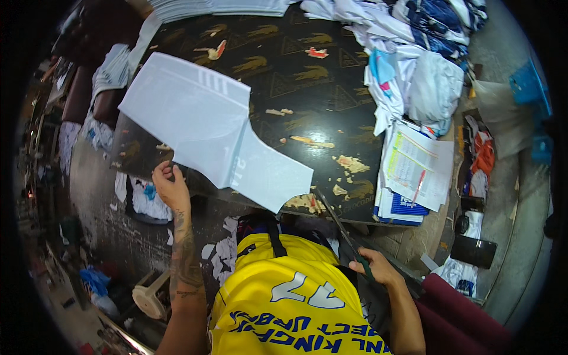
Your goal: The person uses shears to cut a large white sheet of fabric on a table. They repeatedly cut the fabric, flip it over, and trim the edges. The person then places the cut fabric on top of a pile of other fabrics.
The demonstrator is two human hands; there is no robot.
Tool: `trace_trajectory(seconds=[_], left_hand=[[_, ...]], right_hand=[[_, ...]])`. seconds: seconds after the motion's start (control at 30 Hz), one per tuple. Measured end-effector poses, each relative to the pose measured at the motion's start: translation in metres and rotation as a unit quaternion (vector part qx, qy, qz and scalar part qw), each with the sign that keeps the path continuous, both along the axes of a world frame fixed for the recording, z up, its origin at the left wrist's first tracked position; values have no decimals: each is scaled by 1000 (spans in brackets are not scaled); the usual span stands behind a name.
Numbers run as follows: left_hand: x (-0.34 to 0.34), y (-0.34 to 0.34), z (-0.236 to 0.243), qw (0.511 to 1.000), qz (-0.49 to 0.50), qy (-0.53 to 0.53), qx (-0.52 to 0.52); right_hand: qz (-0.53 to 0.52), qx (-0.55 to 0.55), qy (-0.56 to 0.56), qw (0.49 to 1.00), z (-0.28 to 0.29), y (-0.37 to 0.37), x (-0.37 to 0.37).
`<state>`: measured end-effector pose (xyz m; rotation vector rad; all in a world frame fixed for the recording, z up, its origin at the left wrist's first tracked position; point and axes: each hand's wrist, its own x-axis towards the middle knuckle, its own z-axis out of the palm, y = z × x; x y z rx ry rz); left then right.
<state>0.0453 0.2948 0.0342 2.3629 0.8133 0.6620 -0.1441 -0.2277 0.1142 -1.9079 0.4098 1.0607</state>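
the left hand (170, 180) hangs at the near edge of the black tabletop (349, 133), fingers curled in; whether thumb and forefinger pinch anything, i cannot tell. just ahead and to its right, the white fabric panel (210, 118) lies flat on the top, one end reaching the near edge between the hands. with no hand plainly pinning it, a brush from the body or a tug at that end could slide it off or skew it. the peeled patch (305, 203) by that end might catch the cloth. further right, the right hand (376, 266) is closed round the green handle of the long scissors (337, 222), whose tips point forward, near the panel's end; a careless swing leftward could nick it. ahead and right of that hand, the loose papers (417, 160) could slip if an elbow knocks them. as for what is hard to make out: the left palm is turned from view, the panel's layers cannot be counted, the spread of the blades is unclear, and the right fingers partly hide the handle.
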Motion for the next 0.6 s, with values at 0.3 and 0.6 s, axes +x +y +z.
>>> trace_trajectory(seconds=[0.3,0.6], left_hand=[[-78,-128,3,861,-496,110,30],[-77,-130,0,846,-520,115,32]], right_hand=[[139,2,37,990,-41,32,2],[122,59,47,990,-32,31,-8]])
